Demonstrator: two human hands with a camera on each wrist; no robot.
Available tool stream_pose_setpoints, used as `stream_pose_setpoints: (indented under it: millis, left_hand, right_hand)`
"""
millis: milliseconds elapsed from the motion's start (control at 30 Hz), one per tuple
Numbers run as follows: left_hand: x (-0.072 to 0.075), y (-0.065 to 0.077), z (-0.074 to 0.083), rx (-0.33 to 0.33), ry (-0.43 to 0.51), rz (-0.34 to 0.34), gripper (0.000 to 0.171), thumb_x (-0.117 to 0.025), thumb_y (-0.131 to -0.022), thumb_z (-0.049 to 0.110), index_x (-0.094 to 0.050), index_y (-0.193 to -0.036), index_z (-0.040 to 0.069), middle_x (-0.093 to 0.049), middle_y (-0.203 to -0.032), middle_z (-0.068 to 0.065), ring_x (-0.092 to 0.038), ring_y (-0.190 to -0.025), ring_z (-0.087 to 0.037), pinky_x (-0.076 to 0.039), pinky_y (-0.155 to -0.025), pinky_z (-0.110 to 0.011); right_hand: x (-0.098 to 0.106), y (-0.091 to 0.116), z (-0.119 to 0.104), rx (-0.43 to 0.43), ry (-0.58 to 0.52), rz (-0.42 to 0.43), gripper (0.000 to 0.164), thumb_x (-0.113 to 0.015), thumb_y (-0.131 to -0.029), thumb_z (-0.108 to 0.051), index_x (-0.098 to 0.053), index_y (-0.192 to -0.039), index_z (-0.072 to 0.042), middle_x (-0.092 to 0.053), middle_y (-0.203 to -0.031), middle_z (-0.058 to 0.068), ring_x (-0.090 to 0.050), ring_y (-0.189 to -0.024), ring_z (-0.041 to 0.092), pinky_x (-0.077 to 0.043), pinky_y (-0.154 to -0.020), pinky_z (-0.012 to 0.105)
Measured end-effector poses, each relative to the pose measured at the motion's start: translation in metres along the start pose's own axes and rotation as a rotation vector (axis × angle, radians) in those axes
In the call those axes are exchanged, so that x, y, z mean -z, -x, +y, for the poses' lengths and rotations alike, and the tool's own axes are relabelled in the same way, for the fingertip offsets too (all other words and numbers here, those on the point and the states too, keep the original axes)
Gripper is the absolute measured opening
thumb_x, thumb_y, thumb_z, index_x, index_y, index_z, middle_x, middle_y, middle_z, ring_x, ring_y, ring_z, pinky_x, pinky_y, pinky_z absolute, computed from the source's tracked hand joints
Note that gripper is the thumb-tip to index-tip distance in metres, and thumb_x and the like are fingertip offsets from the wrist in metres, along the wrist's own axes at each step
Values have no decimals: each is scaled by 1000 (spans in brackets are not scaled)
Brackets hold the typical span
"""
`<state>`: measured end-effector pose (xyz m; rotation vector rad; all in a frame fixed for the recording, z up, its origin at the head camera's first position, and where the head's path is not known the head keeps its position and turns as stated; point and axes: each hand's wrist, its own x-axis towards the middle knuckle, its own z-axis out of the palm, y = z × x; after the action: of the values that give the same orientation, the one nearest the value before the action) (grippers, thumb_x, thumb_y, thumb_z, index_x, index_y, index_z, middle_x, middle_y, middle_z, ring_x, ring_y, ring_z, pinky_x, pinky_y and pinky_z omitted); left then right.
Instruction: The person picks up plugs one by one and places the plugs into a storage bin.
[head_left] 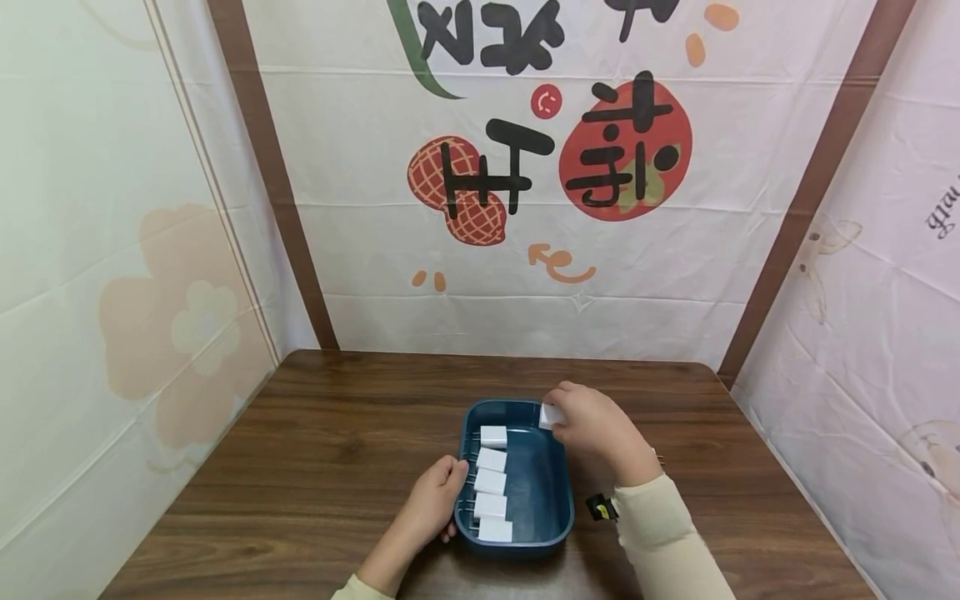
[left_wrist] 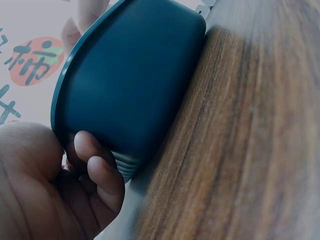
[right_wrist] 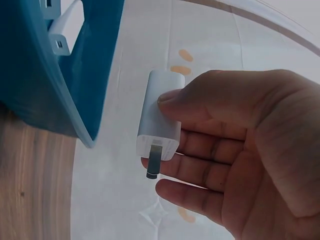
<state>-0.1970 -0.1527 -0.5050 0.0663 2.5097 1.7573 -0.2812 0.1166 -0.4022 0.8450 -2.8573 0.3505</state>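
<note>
A dark blue plastic tray (head_left: 536,487) stands on the table with several white charger plugs (head_left: 491,482) in a column along its left side, prongs toward the left wall. My left hand (head_left: 433,502) grips that left wall, thumb at the rim and fingers curled against the outside, as the left wrist view shows. Over the tray's far right corner, my right hand (head_left: 600,429) pinches another white charger plug (right_wrist: 161,112) between thumb and fingers. Its flat metal prongs point away from the palm in the right wrist view.
The wooden table (head_left: 337,467) extends around the tray, with printed cloth walls at its back and sides. Thin metal prongs (head_left: 660,457) peek out beside my right wrist. A small black object (head_left: 601,507) with a yellow-green mark sits by the right sleeve.
</note>
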Motion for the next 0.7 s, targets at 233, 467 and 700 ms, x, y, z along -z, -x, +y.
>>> stream_pose_setpoints:
  millis: [233, 467, 700]
  left_hand:
    - [0, 0, 0, 0, 0, -1, 39, -43, -111, 36, -55, -101, 0, -53, -53, -4, -51, -35, -13, -48, -33, -34]
    - [0, 0, 1, 2, 0, -3, 38, -42, -111, 35, -55, -102, 1, -53, -54, -4, -51, -35, -13, -48, -33, -34]
    - [0, 0, 1, -2, 5, -5, 37, -42, -112, 33, -55, -102, 0, -52, -53, -4, -51, -35, -13, -48, -33, -34]
  right_hand:
    - [-8, -4, -6, 56, 23, -16, 33, -76, -86, -14, -72, -119, -12, -66, -109, 0, -61, -86, 11, -58, -77, 31]
    - [-16, -8, -13, 80, 33, -54, 32, -75, -89, -16, -71, -121, -11, -67, -110, 0, -61, -86, 11, -58, -75, 31]
    - [-21, -10, -19, 82, 49, -81, 32, -76, -89, -16, -72, -121, -10, -68, -110, 3, -63, -88, 13, -60, -80, 34]
